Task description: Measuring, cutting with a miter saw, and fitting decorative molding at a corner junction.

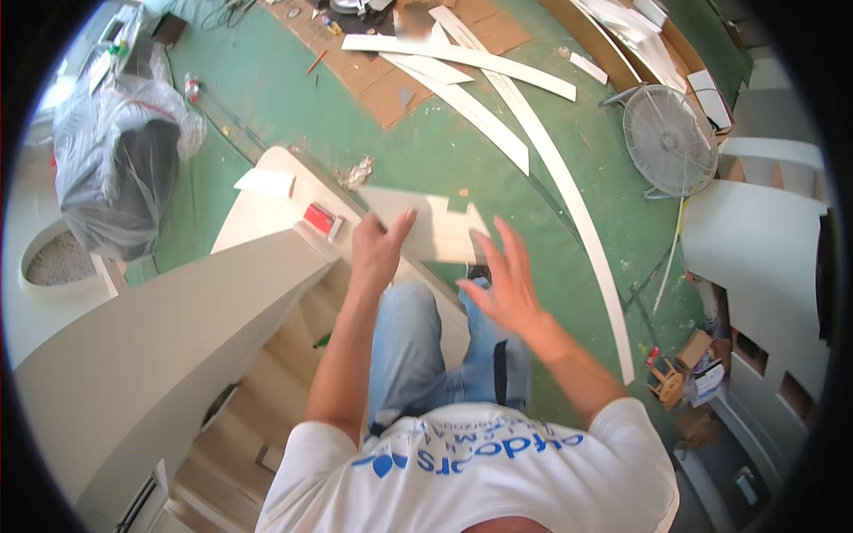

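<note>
Left hand (378,249) gripping edge of cream board piece (426,226) w/ thumb on top; right hand (502,280) open, fingers spread, touching nothing, just beside board

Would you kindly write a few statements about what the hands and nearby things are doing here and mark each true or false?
1. The left hand grips the pale notched board. True.
2. The right hand is clenched in a fist around the board. False: its fingers are spread open, just beside the board's right end.
3. A small red box lies on the cream panel left of the left hand. True.
4. The floor fan stands upright. False: it lies tipped over on the green floor.
5. Long curved white strips lie on the floor. True.
</note>
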A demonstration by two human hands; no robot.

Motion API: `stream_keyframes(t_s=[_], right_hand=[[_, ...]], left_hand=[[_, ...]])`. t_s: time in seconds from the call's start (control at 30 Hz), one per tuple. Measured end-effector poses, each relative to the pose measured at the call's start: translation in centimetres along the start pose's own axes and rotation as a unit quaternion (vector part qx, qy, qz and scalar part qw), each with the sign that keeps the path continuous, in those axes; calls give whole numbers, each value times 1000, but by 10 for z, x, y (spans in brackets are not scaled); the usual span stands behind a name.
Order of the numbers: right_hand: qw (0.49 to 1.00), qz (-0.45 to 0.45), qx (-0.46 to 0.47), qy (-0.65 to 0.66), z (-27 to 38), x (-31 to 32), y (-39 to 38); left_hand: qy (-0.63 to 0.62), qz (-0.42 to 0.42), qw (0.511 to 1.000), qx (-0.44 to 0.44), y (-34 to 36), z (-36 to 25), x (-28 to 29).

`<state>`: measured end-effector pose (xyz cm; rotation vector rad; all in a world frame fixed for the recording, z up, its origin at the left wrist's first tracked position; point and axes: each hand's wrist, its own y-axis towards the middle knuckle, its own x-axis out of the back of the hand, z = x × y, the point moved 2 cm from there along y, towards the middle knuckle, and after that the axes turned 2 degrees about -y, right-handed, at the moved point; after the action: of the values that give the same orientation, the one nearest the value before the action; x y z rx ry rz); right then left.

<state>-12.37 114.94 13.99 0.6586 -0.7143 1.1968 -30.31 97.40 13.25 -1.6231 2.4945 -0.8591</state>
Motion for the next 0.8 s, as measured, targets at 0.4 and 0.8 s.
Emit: stream_keyframes(t_s=[0.4, 0.8], right_hand=[[990, 70, 120, -37, 36, 13, 310], [991, 89, -52, -87, -33, -77, 596]], left_hand=[[-236, 24, 971, -34, 197, -124, 75], [348, 317, 882, 2, 352, -44, 162]])
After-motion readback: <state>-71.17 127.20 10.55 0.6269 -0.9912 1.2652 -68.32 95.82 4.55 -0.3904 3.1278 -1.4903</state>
